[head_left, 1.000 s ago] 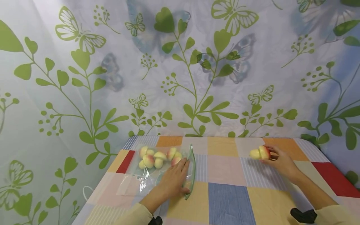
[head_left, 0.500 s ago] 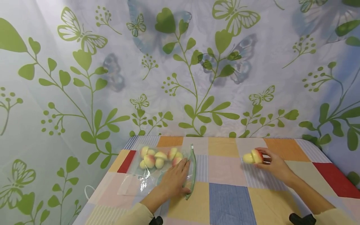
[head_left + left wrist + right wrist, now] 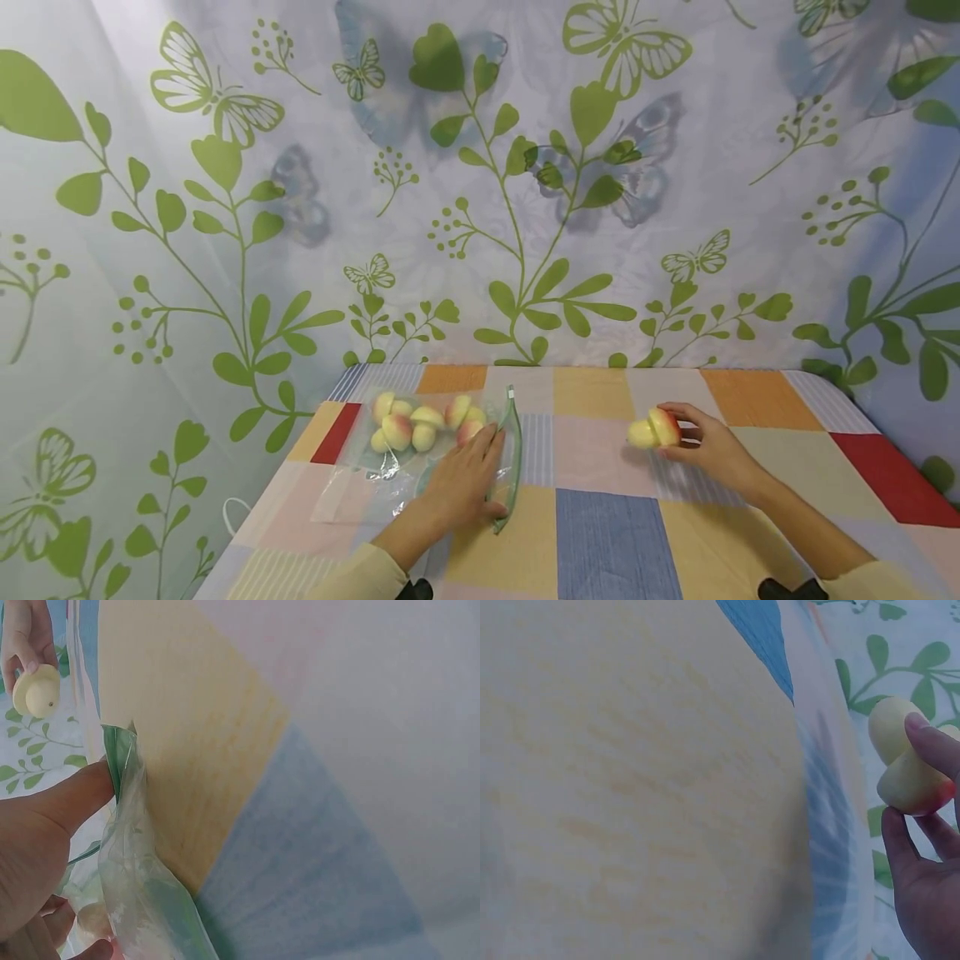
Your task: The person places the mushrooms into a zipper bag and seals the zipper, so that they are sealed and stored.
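My right hand (image 3: 714, 454) holds a toy mushroom (image 3: 654, 429), pale yellow with a red blush on its cap, above the table. In the right wrist view its thumb and fingers grip the cap of the mushroom (image 3: 911, 784), stem pointing away. At the left, my left hand (image 3: 463, 477) rests on a clear zip bag (image 3: 337, 500), fingers extended and thumb spread near the green-edged mouth. Several similar mushrooms (image 3: 423, 429) lie inside. Seen from the left wrist, the thumb (image 3: 82, 795) touches the green zip strip (image 3: 120, 757); the other fingertips are partly cut off.
A patchwork cloth (image 3: 607, 542) covers the table. Behind it hangs a curtain (image 3: 480, 208) printed with leaves and butterflies. A thin white loop (image 3: 234, 510) shows beside the table's left edge.
My right hand has carried the toy mushroom leftward and a little nearer, toward the bag. The left hand and the bag have stayed in place.
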Tool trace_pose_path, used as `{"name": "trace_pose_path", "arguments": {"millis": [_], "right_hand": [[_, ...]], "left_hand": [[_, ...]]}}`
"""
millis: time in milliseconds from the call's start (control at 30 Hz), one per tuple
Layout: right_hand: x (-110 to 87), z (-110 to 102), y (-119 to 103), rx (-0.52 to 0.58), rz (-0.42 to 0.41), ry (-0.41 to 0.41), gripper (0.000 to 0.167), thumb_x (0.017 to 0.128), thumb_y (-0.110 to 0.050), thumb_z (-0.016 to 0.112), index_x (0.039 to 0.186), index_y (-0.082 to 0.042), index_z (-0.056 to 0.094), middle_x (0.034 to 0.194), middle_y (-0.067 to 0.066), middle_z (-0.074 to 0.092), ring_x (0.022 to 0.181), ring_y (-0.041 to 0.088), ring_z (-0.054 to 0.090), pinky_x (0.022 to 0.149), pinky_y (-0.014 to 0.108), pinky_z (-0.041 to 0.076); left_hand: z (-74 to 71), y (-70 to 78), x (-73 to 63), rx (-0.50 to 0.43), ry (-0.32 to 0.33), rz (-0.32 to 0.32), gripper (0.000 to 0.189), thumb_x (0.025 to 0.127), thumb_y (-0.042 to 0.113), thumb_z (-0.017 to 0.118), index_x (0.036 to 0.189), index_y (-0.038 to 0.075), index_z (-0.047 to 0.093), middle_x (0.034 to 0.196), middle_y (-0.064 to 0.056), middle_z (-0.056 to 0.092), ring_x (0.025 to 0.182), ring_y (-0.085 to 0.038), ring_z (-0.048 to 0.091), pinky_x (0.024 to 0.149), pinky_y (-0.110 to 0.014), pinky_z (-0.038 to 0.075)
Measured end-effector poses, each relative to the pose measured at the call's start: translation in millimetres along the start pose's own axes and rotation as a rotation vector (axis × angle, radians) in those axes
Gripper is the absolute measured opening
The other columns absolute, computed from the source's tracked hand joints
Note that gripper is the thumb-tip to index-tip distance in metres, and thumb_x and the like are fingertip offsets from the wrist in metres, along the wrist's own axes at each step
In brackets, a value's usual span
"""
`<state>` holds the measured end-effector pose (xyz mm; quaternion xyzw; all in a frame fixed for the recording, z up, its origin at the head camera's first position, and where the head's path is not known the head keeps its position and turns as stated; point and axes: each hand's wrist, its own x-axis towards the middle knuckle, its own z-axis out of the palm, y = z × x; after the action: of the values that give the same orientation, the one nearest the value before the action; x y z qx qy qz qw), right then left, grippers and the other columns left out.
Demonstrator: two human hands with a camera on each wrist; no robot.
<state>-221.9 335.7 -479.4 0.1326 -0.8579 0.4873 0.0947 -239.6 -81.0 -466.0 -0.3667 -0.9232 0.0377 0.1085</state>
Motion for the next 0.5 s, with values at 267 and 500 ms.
{"name": "trace_pose_path", "arguments": {"millis": [267, 500], "right_hand": [[5.6, 16.2, -2.8, 0.034, -0.053, -0.039, 0.067, 0.080, 0.001, 0.086, 0.138, 0.009, 0.053, 0.131, 0.033, 0.057, 0.100, 0.032, 0.070, 0.081, 0.027, 0.059], [8.8, 24.9, -4.1, 0.062, -0.043, -0.072, 0.068, 0.081, 0.000, 0.086, 0.139, 0.008, 0.052, 0.134, 0.033, 0.056, 0.103, 0.042, 0.068, 0.083, 0.033, 0.060]], "left_hand": [[2.6, -1.1, 0.6, -0.009, 0.014, 0.005, 0.121, 0.071, 0.062, 0.087, 0.157, -0.004, 0.033, 0.159, -0.019, 0.038, 0.143, -0.029, 0.043, 0.106, -0.042, 0.048], [3.1, -0.5, 0.2, -0.012, 0.016, 0.004, 0.121, 0.071, 0.062, 0.088, 0.157, -0.004, 0.034, 0.159, -0.019, 0.038, 0.143, -0.028, 0.042, 0.105, -0.042, 0.049]]}}
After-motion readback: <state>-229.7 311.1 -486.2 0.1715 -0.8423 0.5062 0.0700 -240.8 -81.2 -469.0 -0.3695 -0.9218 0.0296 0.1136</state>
